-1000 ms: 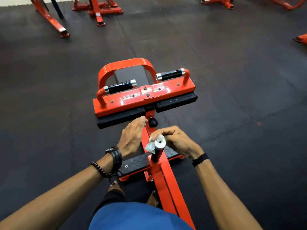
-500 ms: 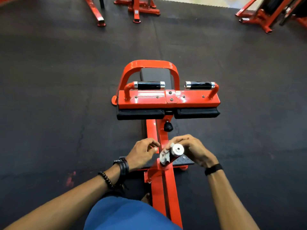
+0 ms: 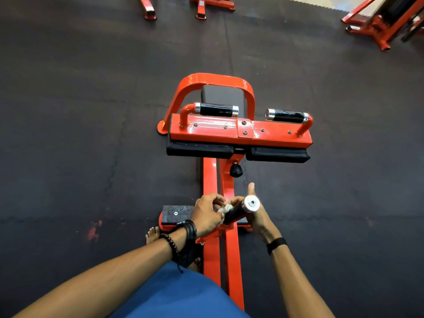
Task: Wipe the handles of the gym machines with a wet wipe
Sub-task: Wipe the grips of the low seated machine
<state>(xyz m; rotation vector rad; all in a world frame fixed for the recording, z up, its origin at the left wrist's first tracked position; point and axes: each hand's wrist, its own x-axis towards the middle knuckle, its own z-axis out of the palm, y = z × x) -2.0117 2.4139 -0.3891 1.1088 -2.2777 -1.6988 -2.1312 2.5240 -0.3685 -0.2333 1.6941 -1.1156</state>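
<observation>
An orange gym machine [image 3: 241, 134] stands on the floor in front of me. Its near handle [image 3: 236, 213] is a black grip with a chrome end cap, tilted toward me. My right hand [image 3: 260, 218] grips this handle from behind, fingers curled over it and thumb pointing up. A small crumpled white wet wipe [image 3: 226, 208] lies against the left side of the grip. My left hand [image 3: 206, 214] pinches the wipe there. Farther off, the machine carries a left handle [image 3: 216, 110] and a right handle [image 3: 286, 115], both black with chrome ends.
Black rubber floor [image 3: 80, 134] surrounds the machine. A black adjustment knob [image 3: 235, 170] and a foot plate [image 3: 176, 214] sit on the central beam. My bare foot [image 3: 152, 234] is beside the plate. Other orange machine frames stand at the top [image 3: 202, 8] and top right [image 3: 380, 26].
My left hand came off the machine's beam and over to the wipe at the near handle. My right thumb lifted upward. The view turned, so the machine now faces me squarely.
</observation>
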